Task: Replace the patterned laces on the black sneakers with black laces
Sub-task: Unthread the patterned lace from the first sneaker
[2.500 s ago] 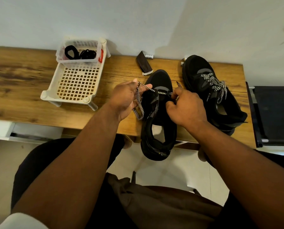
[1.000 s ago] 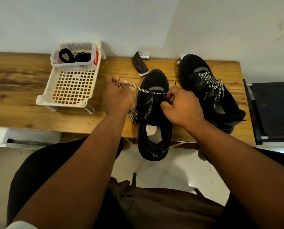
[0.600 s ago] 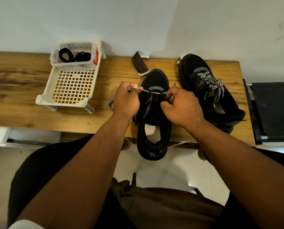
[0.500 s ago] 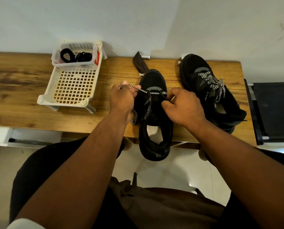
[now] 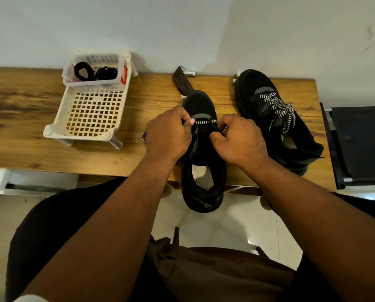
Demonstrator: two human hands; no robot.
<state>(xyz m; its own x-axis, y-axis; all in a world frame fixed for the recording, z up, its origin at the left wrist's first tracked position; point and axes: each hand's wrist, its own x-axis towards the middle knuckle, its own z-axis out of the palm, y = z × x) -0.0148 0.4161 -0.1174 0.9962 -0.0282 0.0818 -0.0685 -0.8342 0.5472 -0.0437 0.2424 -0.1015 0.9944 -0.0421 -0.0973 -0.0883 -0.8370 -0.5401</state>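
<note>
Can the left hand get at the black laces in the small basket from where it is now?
Probably yes, once freed. The left hand now holds the patterned lace at the near sneaker; only bare table and the white rack's low rim lie before the black laces.

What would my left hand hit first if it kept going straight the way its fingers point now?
The left hand points right, across the near sneaker. It would probably meet the right hand first, just past the patterned lace, though depth is unclear.
</note>
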